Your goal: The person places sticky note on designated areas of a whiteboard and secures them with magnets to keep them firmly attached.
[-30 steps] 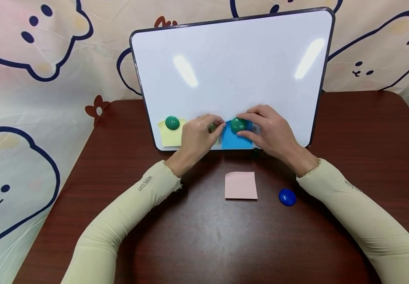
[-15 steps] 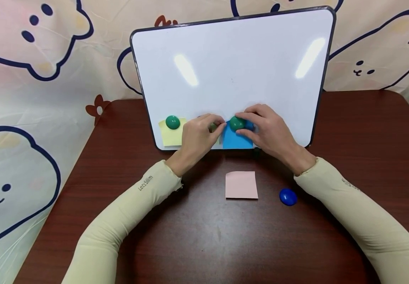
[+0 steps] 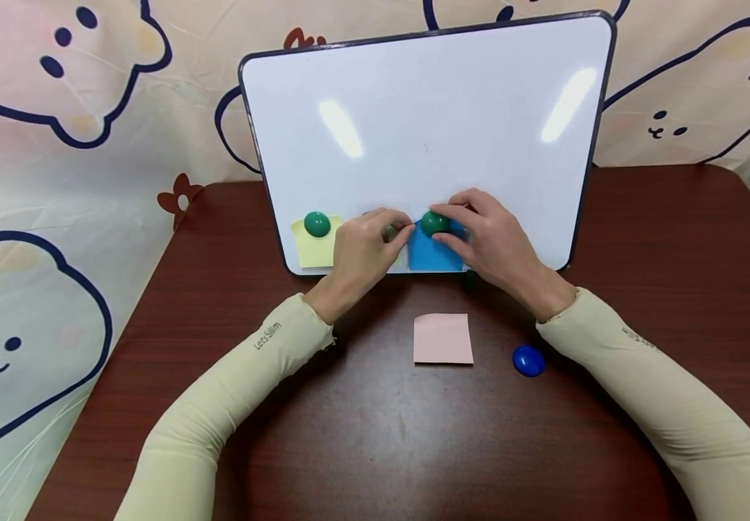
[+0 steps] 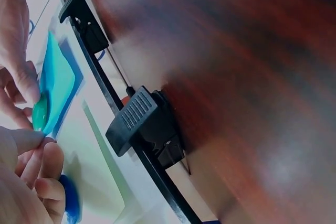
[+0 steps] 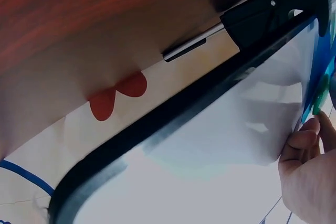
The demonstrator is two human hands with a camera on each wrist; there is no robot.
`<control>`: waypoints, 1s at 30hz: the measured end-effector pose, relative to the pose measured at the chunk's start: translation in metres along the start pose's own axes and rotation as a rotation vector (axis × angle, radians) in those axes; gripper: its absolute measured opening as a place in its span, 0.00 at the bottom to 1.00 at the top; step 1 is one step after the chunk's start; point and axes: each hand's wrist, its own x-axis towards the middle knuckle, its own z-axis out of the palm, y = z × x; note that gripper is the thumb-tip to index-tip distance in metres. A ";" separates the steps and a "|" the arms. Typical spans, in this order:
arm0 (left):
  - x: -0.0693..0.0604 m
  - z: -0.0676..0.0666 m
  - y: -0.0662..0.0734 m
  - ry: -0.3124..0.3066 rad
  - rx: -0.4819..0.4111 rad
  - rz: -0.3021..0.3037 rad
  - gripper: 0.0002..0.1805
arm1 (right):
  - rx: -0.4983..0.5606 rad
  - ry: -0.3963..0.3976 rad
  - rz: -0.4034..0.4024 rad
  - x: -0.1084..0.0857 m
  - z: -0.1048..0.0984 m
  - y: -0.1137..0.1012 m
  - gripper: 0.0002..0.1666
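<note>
My left hand (image 3: pixel 370 242) pinches the top left corner of a blue sticky note (image 3: pixel 434 255) low on the whiteboard (image 3: pixel 466 116). With thumb and fingers my right hand (image 3: pixel 495 235) grips a round green magnet (image 3: pixel 434 223) at the note's upper part. The left wrist view shows the note (image 4: pixel 60 74) bowed away from the board at its lower side, the green magnet (image 4: pixel 40 113) between both hands. Behind my left hand is a pale sticky note (image 4: pixel 89 166) with a blue magnet (image 4: pixel 72 199), mostly hidden in the head view.
A yellow sticky note (image 3: pixel 313 253) under another green magnet (image 3: pixel 317 224) is at the board's lower left. On the brown table (image 3: pixel 349 434) lie a pink sticky note (image 3: pixel 443 339) and a loose blue magnet (image 3: pixel 528 360). Black clamps (image 4: pixel 142 121) hold the board's lower edge.
My right hand has shifted slightly up and left with the green magnet, and the blue note has edged up with it. The left hand stays nearly still.
</note>
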 end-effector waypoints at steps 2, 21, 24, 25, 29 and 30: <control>-0.001 -0.001 0.000 -0.001 -0.009 -0.002 0.08 | 0.005 0.003 0.004 -0.002 -0.001 -0.001 0.24; -0.032 -0.017 0.004 -0.261 0.136 0.082 0.04 | 0.011 -0.090 0.066 -0.036 -0.022 -0.009 0.20; -0.039 -0.021 0.005 -0.316 0.163 0.096 0.03 | 0.002 -0.135 0.099 -0.041 -0.026 -0.009 0.19; -0.041 -0.022 0.005 -0.328 0.168 0.101 0.03 | 0.001 -0.149 0.109 -0.043 -0.028 -0.009 0.19; -0.050 -0.028 0.005 -0.347 0.177 0.136 0.03 | -0.013 -0.198 0.116 -0.050 -0.032 -0.009 0.17; -0.052 -0.028 0.005 -0.346 0.179 0.147 0.03 | -0.013 -0.211 0.107 -0.052 -0.033 -0.009 0.17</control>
